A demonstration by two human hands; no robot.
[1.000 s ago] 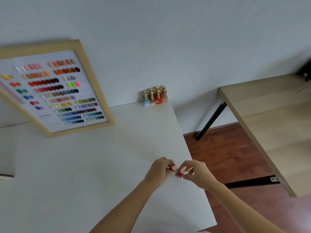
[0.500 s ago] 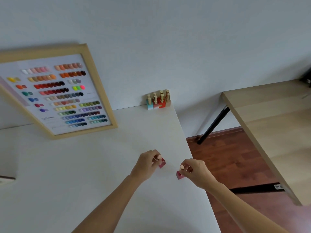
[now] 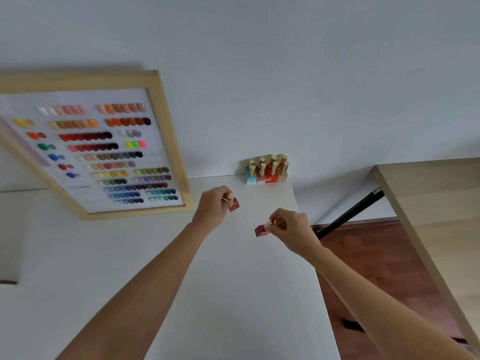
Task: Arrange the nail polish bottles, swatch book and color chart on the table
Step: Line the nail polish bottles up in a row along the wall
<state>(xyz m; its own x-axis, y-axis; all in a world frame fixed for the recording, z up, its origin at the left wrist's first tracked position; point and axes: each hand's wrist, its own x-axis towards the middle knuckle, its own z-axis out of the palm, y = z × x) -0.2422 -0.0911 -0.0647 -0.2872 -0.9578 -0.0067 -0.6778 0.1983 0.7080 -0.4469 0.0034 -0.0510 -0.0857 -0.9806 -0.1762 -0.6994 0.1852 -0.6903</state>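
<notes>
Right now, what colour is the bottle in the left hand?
Dark red bottle, gold cap, in the left hand; head view.

Both forearms bare; no sleeves or jewellery visible.

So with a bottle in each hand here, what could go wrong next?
1. Both hands, left hand and right hand, pinch their dark red bottles by the cap only, so one could slip or swing.
2. The bottle cluster stands at the white table's far right corner; a careless nudge while adding bottles might knock some off.
3. The right-hand bottle hovers near the table's right edge.
</notes>
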